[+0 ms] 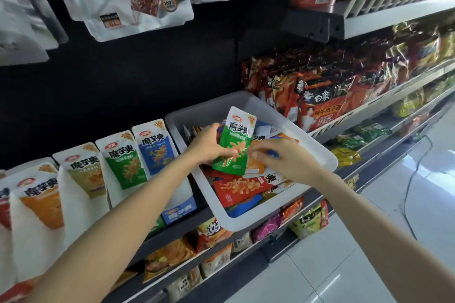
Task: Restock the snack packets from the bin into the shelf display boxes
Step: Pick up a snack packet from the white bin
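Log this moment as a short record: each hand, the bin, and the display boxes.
left hand: holds a green packet upright above the bin
right hand: pinches something blue over the bin, item unclear
bin: white, on the shelf edge, holds mixed packets
display boxes: row left of the bin, fronts orange, yellow, green, blue

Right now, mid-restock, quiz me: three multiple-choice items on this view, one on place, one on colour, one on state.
1. Where is the bin?
A. on the floor
B. on the shelf, right of the display boxes
C. hung on a hook

2. What colour is the packet in the left hand?
A. green
B. purple
C. black

3. What is the right hand doing?
A. hanging idle
B. pressing the floor
C. pinching something at the packet's lower edge

Key: 1 B, it sits beside the boxes; 2 A, green below a white top; 3 C, fingers curled there.
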